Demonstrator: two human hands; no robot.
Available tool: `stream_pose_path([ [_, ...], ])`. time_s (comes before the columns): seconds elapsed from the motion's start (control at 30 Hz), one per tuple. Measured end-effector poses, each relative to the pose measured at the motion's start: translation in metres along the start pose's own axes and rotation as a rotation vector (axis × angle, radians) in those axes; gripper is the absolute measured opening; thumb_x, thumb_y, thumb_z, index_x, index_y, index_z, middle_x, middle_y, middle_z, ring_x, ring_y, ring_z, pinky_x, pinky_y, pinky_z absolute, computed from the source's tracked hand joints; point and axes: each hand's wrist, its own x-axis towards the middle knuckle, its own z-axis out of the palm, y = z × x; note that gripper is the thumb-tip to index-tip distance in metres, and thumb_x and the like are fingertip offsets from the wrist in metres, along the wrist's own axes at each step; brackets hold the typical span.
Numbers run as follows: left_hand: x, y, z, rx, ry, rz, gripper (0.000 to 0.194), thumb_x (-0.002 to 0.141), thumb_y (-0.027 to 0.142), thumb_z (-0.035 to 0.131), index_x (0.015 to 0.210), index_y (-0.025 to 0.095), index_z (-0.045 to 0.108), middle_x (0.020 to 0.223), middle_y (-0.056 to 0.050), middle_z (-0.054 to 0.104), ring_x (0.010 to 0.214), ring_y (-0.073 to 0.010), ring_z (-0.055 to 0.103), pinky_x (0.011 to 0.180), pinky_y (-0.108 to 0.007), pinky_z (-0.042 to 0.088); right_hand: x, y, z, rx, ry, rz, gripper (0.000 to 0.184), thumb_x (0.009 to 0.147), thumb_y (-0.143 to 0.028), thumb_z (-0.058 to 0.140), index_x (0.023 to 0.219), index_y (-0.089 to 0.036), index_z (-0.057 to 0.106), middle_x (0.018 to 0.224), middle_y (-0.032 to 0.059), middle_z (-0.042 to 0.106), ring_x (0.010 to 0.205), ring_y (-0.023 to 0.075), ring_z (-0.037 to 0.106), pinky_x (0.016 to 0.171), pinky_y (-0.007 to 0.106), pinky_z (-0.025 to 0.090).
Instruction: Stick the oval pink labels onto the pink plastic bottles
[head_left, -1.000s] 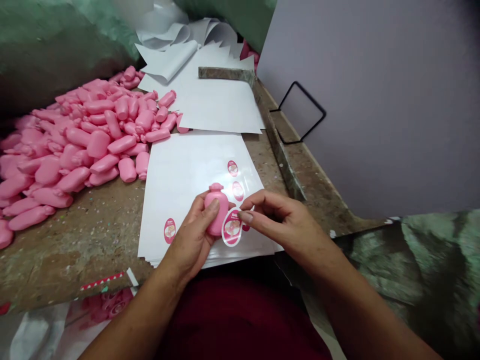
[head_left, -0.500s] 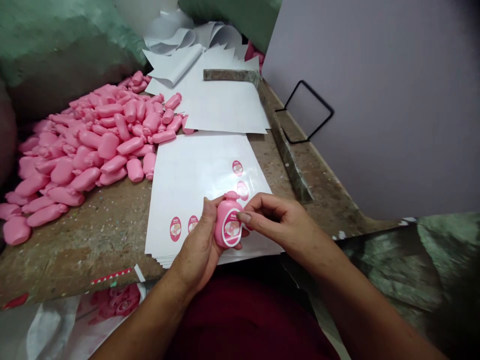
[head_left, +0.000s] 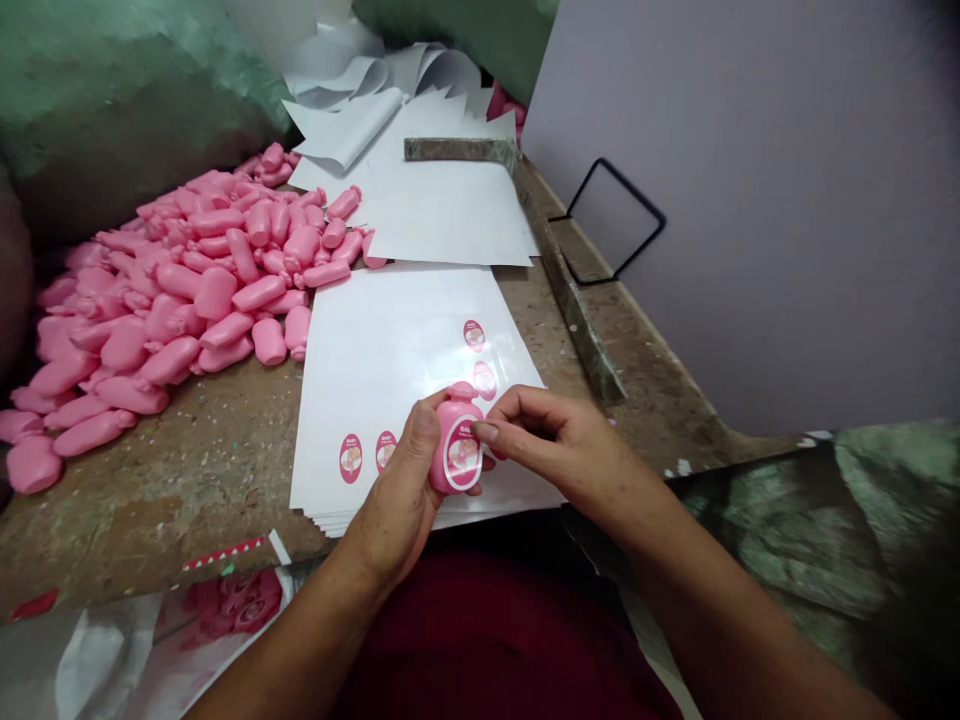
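Note:
My left hand (head_left: 401,490) grips a small pink plastic bottle (head_left: 452,440) upright, just above the near edge of a white sticker sheet (head_left: 390,350). An oval pink-and-white label (head_left: 463,455) lies on the bottle's front. My right hand (head_left: 547,440) has its fingers pinched together, thumb and fingertips pressing on the label's right edge. A few oval stickers (head_left: 350,457) remain on the sheet, two near my left hand and two (head_left: 474,335) further back.
A big heap of unlabelled pink bottles (head_left: 172,290) covers the left of the worn worktop (head_left: 187,470). Blank backing sheets (head_left: 442,205) pile up at the back. A black wire bracket (head_left: 607,225) hangs on the grey wall. A bag with labelled bottles (head_left: 232,605) lies below the table edge.
A second ago my right hand held the label loose beside the bottle. The label now sits on the bottle's front, and my fingers press it down.

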Motion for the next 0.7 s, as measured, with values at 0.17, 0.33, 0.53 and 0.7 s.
stream_pose_path([
  [0.17,0.0014,-0.0001,0.0,-0.013,-0.005,-0.007,0.05,0.091,0.061,0.054,0.12,0.02,0.059,0.105,-0.007,0.066,0.091,-0.0189,0.065,0.075,-0.029,0.054,0.0007,0.0017,0.001,0.019,0.006,0.01,0.032,0.078,-0.049,0.069,0.065,-0.02,0.06,0.064,-0.0006,0.063,0.062,0.0142,0.055,0.061,0.028,0.043],
  [0.33,0.0024,0.0024,0.0006,-0.024,-0.004,-0.048,0.03,0.099,0.04,0.05,0.119,0.02,0.06,0.102,-0.005,0.065,0.081,-0.0137,0.063,0.073,-0.025,0.054,0.0002,-0.0002,0.0,0.067,-0.054,0.024,0.033,0.077,-0.049,0.072,0.066,-0.02,0.061,0.065,-0.0006,0.064,0.063,0.0143,0.057,0.062,0.028,0.044],
  [0.53,0.0033,0.0044,0.003,-0.114,0.035,-0.077,0.028,0.102,0.032,0.043,0.116,0.018,0.063,0.102,-0.007,0.066,0.091,-0.0166,0.064,0.08,-0.026,0.055,-0.0009,-0.0022,-0.001,0.101,-0.075,0.029,0.034,0.077,-0.051,0.072,0.067,-0.02,0.062,0.065,-0.001,0.064,0.062,0.0141,0.057,0.062,0.028,0.045],
  [0.7,0.0026,0.0046,0.0054,-0.133,0.027,-0.076,0.044,0.101,0.049,0.037,0.117,0.017,0.064,0.099,-0.008,0.068,0.097,-0.0199,0.064,0.084,-0.03,0.055,-0.0001,0.0001,-0.0001,0.047,-0.059,0.022,0.033,0.078,-0.05,0.071,0.067,-0.02,0.063,0.067,0.0003,0.066,0.064,0.0148,0.057,0.063,0.028,0.045],
])
